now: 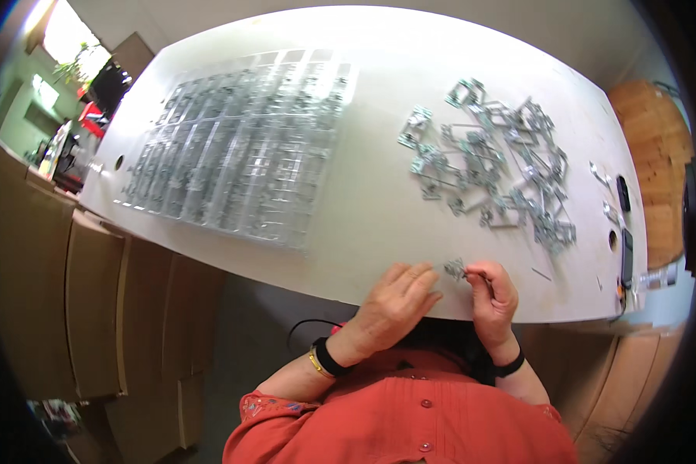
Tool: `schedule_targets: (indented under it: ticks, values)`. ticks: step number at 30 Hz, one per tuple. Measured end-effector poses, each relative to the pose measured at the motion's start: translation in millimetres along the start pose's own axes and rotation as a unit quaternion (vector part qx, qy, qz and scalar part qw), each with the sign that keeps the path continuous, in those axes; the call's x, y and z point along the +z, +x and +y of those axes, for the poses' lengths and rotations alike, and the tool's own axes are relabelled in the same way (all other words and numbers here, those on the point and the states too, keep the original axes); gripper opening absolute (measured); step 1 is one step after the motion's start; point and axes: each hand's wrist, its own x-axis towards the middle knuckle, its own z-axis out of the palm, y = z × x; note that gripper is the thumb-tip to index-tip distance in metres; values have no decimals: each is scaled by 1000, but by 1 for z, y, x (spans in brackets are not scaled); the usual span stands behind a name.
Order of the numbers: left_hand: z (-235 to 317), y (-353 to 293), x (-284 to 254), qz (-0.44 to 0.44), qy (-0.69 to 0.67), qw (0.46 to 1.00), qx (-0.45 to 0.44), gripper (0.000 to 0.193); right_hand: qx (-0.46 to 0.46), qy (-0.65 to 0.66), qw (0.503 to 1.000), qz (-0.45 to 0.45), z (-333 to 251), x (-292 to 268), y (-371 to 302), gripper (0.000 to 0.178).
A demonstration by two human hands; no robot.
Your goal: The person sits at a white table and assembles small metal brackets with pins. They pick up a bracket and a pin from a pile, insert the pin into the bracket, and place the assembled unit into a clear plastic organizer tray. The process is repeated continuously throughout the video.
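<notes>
A small grey metal piece (455,268) is pinched between the thumb and fingers of my right hand (493,298) near the table's front edge. Its exact kind is too small to make out. Just left of it, my left hand (398,303) hovers with its fingers stretched out, and nothing shows in it. Beyond my right hand lies a loose pile of silvery metal bracket-like pieces with thin rods (475,147). Off to the left rests a clear plastic tray (295,241) with long rows filled with similar small metal parts.
The white table (371,201) has a curved front edge close to my body. A thin metal rod (542,274) lies right of my right hand. Along the right edge sit a dark phone-like object (627,255) and a black object (623,193). A wooden stool seat (657,162) stands beyond.
</notes>
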Motion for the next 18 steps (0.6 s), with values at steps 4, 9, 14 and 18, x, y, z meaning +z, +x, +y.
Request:
schedule_targets:
  ticks: [4,9,14,18]
  values:
    - [0,0,1,10,6,1000,0,41,1,13,1000,3,1,3,1,14]
    - [0,-4,5,-1,-3,1000,-6,41,23,34,999,10,10,-2,-7,8]
    - [-1,-4,3,1,-9,1000,-12,40,-12,9,1000,16,6,3,-2,6]
    - [-2,-7,4,-4,-18,1000,-12,41,3,8,1000,16,6,2,-4,4]
